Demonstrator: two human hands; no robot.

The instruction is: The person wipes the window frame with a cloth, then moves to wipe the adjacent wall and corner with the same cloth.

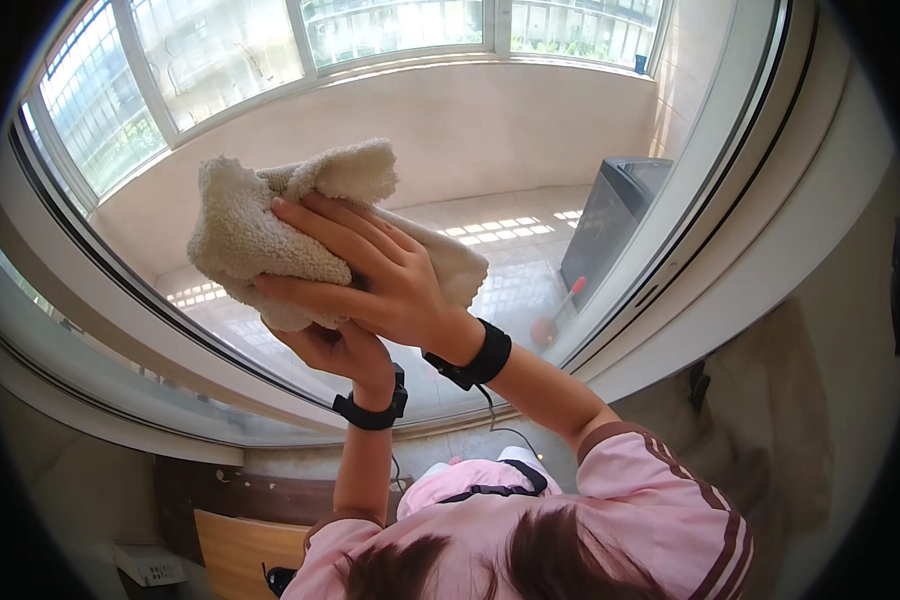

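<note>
A beige terry cloth (232,225) is bunched up in front of a glass sliding door panel (450,390). My right hand (386,274) lies over the cloth with its fingers gripping the folds. Below it, my left hand (337,352) holds the cloth's lower side; most of its fingers are hidden behind the fabric. Each wrist wears a black strap with a small device, and thin cables run down from them. Whether the cloth touches the glass cannot be told.
The door's white frame (690,292) curves along the right. Through the glass are a tiled balcony, a dark grey appliance (607,217), what looks like a plunger (544,330) and windows (397,34). Behind me to the left are a wooden board (251,551) and a white telephone (148,564).
</note>
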